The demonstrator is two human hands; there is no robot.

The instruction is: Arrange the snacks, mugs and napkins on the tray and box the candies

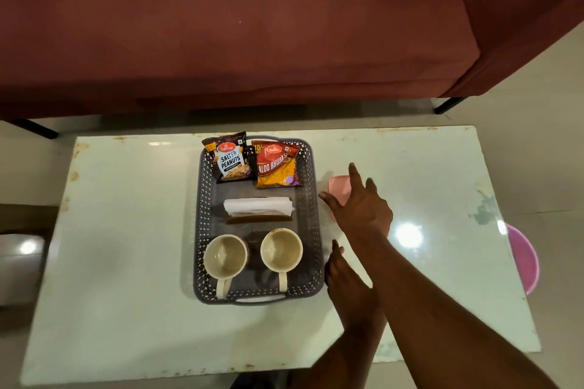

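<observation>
1. One grey perforated plastic tray (316,230) with slot handles sits on the white glossy table (126,230); everything below is placed relative to this tray
2. Two snack packets lie flat at the tray's far end: one dark Salted Peanuts packet (229,157) on its left side and one red and yellow Aloo Bhujia packet (276,165) on its right side, edges touching or nearly so
3. One stack of white paper napkins (258,206) lies across the tray's middle, resting on a brown holder (252,218)
4. Two cream ceramic mugs, both upright and showing no contents, stand at the tray's near end: one left mug (225,257) and one right mug (281,250), handles pointing toward the near rim
5. One pink plastic box (338,189) rests on the table just beside the tray's right rim, partly hidden
6. The right hand (363,208) is spread wide with fingers extended over the pink box; whether it touches or grips the box cannot be told
7. The left hand (344,281) lies near the tray's near right corner, fingers straight and together, holding nothing visible
8. One maroon fabric sofa (221,25) stands beyond the tray's far end; one pink round plastic object (524,259) shows under the table, well right of the tray
</observation>
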